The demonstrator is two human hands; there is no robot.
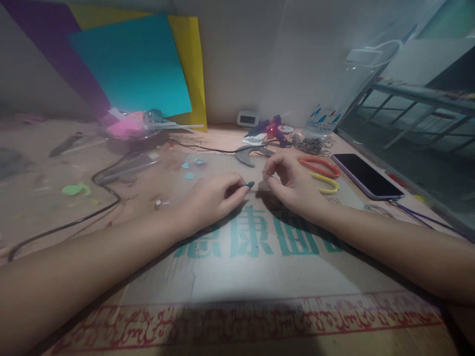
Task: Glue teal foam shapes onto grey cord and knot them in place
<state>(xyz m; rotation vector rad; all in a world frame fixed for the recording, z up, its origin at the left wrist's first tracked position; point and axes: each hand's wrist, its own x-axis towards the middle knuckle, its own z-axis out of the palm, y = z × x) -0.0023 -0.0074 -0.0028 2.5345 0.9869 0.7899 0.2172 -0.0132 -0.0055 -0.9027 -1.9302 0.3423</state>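
My left hand [218,195] is closed in a pinch over the printed work surface. Between its thumb and forefinger sticks out a small dark green piece [250,185], its other end hidden by the fingers. Just to the right, my right hand [287,180] has thumb and forefinger brought together at the tips, a short way from the green piece. Whatever those tips hold, if anything, is too small to make out. Behind and beside the right hand lie an orange handle [321,167] and a yellow handle [326,184], partly covered by the hand.
Along the wall stand a small digital display [248,118], a dark blue glue gun [274,131] with a red light, and a clear plastic container [322,121]. A phone [365,175] lies right. Leftward are a black cable [92,215], pale blue scraps [189,176] and coloured sheets [137,64].
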